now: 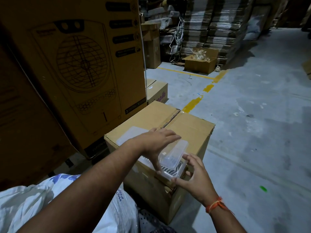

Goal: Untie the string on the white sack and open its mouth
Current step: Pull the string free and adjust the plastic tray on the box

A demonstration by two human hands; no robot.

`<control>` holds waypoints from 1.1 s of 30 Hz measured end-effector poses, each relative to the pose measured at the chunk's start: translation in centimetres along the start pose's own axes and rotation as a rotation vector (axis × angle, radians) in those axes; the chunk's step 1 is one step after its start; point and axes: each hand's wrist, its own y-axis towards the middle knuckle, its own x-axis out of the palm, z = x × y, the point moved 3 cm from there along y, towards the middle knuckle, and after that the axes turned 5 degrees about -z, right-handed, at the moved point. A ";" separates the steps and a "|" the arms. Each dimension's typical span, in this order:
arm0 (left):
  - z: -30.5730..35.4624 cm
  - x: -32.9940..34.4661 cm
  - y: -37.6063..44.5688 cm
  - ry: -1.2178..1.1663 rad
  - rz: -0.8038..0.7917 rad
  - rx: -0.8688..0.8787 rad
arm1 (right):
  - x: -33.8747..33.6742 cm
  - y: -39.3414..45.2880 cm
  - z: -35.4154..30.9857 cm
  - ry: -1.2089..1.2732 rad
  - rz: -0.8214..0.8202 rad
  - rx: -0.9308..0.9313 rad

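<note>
The white sack (33, 204) with blue print lies at the bottom left, under my left forearm. Its mouth and string are hidden from view. My left hand (156, 143) reaches out over a cardboard box (190, 130) and grips a clear plastic container (175, 155) from above, thumb down its near side. My right hand (195, 175) holds the near corner of a clear slotted tray (170, 172) that sits under that container on the box edge. Both hands are away from the sack.
A clear lid (129, 137) lies flat on the box top. A tall printed fan carton (75, 64) stands close behind on the left. An open box of small items (200, 63) and stacked flat cardboard (210, 27) are farther back. Grey floor with yellow lines (193, 103) spreads to the right.
</note>
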 end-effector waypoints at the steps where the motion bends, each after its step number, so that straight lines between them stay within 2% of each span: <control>1: 0.0 -0.3 -0.2 0.011 0.002 0.003 | 0.0 0.0 -0.2 -0.002 0.000 0.000; 6: 0.0 -0.9 -0.6 0.081 -0.003 -0.006 | -0.1 0.4 -0.7 -0.140 -0.024 0.035; 8: -0.1 -0.3 -0.7 0.061 -0.016 -0.021 | -0.5 0.4 -0.9 -0.155 0.051 0.061; 10: -0.1 0.5 -0.8 0.053 -0.028 -0.030 | -1.0 0.4 -0.9 -0.015 0.220 0.086; 11: -0.1 0.8 -0.9 0.053 -0.029 -0.033 | -1.2 0.5 -0.7 0.133 0.285 0.114; 12: 0.0 1.0 -0.9 0.055 -0.026 -0.031 | -1.1 0.6 -0.7 0.289 0.297 0.167; 14: 0.2 1.3 -0.8 0.064 -0.009 -0.013 | -0.6 1.1 -0.6 0.446 0.250 0.244; 18: 0.8 2.1 0.1 0.096 0.025 0.037 | 0.2 1.5 -0.7 0.479 0.317 0.292; 21: -0.1 2.4 -0.6 -0.065 0.084 0.011 | 0.3 1.6 -0.2 0.405 0.417 0.343; 23: -2.4 2.2 -1.9 -0.251 0.230 -0.174 | 0.1 1.4 -0.1 0.282 0.427 0.366; 26: -8.3 3.6 -4.2 -0.484 0.520 -0.717 | -0.3 0.7 -0.5 0.102 0.403 0.347; 28: -11.1 5.5 -5.4 -0.590 0.534 -0.978 | -0.5 0.5 -0.8 0.023 0.400 0.317; 30: -12.2 7.2 -5.9 -0.704 0.472 -1.063 | -0.7 0.7 -1.1 -0.031 0.374 0.285; 33: -12.5 8.3 -6.1 -0.846 0.517 -1.076 | -0.9 1.2 -1.5 -0.091 0.240 0.239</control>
